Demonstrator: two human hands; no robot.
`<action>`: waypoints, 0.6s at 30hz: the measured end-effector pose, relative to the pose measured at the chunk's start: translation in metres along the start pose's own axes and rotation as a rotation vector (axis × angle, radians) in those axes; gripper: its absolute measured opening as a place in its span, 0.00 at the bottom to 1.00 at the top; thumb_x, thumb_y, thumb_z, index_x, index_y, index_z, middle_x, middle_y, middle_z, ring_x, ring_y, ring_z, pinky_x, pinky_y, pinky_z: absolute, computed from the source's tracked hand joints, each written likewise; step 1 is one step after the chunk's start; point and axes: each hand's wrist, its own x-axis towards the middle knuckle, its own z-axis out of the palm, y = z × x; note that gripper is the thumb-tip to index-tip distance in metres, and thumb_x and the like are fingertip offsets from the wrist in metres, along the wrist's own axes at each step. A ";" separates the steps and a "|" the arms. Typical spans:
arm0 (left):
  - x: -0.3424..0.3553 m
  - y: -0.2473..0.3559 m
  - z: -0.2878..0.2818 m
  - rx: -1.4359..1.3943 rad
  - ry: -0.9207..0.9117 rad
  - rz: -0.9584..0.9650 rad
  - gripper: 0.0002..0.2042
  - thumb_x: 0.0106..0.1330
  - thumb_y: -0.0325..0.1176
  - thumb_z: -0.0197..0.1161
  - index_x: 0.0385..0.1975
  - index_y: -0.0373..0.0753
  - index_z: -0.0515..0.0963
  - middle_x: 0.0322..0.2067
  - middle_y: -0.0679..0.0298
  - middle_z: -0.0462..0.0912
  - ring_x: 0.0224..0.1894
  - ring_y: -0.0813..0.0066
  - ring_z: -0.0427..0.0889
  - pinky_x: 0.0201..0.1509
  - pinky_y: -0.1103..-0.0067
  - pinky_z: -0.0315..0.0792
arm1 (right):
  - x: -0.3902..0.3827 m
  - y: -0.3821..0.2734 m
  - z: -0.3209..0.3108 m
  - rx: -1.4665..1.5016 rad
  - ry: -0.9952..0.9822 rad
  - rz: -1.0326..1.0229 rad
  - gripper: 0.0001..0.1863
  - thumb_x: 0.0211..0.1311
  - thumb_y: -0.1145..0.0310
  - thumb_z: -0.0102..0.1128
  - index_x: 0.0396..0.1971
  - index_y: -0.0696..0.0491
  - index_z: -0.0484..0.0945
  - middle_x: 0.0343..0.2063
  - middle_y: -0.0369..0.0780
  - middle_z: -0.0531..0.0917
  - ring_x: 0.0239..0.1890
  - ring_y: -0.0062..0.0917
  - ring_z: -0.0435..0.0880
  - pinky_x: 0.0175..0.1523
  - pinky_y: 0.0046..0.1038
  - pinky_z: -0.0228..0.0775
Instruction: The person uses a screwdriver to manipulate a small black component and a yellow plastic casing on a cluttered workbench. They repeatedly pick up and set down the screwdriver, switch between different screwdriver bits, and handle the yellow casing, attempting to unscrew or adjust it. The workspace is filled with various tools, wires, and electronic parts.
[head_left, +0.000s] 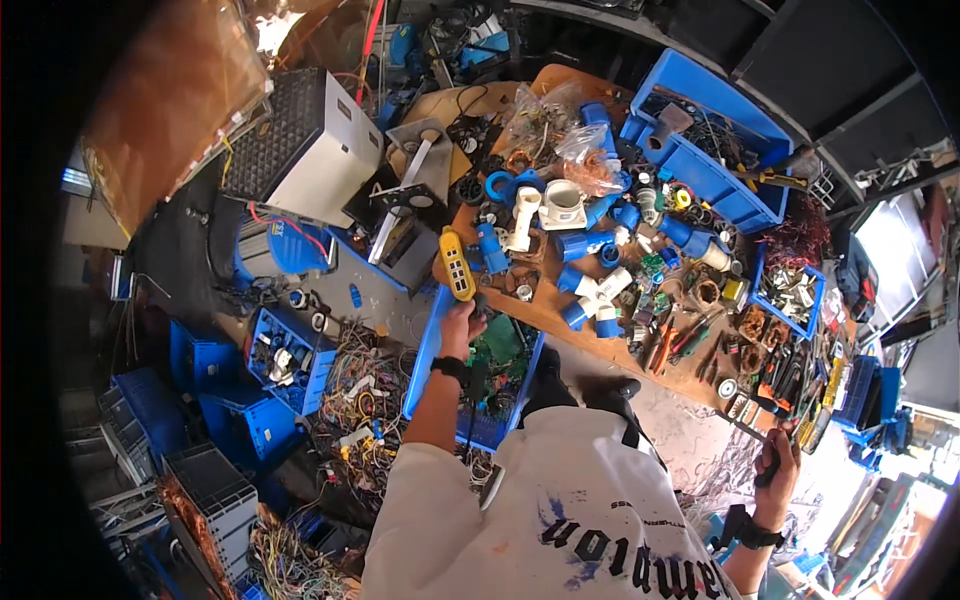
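Observation:
My left hand (462, 330) grips the lower black end of a yellow push-button controller (456, 262), with a black cable hanging below. It is over a blue bin of green circuit boards (498, 358), beside the wooden bench (549, 315). At the lower right, my right hand (776, 462) is closed around a black-handled tool (766, 468), whose far part is hard to make out, near the bench's cluttered right end. Pliers (665, 340), cutters and other hand tools lie on the bench there.
The bench also carries blue and white plastic fittings (585, 243), bags, blue bins (722, 170) and metal pieces. A white metal cabinet (300, 160) stands upper left. At left are stacked blue crates (243, 425) and tangled wires (365, 400). My feet are on the floor below the bench.

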 end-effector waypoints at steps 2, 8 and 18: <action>0.013 0.015 0.004 0.038 0.026 0.054 0.11 0.63 0.37 0.62 0.39 0.37 0.76 0.30 0.65 0.80 0.27 0.73 0.82 0.29 0.78 0.80 | 0.000 -0.001 -0.004 -0.022 0.046 0.009 0.11 0.65 0.71 0.53 0.47 0.53 0.71 0.29 0.34 0.78 0.17 0.10 0.67 0.17 0.13 0.58; 0.085 0.057 0.013 0.334 0.257 0.352 0.11 0.58 0.37 0.68 0.31 0.37 0.77 0.22 0.64 0.80 0.18 0.74 0.79 0.18 0.79 0.73 | -0.008 -0.004 -0.008 -0.044 0.087 0.007 0.12 0.65 0.71 0.53 0.48 0.54 0.71 0.29 0.35 0.77 0.17 0.11 0.67 0.18 0.14 0.58; 0.162 0.097 0.053 1.004 0.453 0.680 0.21 0.49 0.48 0.71 0.31 0.35 0.79 0.30 0.53 0.84 0.36 0.52 0.82 0.38 0.66 0.74 | -0.038 -0.003 -0.031 -0.135 0.336 0.067 0.16 0.64 0.71 0.54 0.51 0.55 0.70 0.30 0.35 0.78 0.19 0.11 0.68 0.19 0.14 0.58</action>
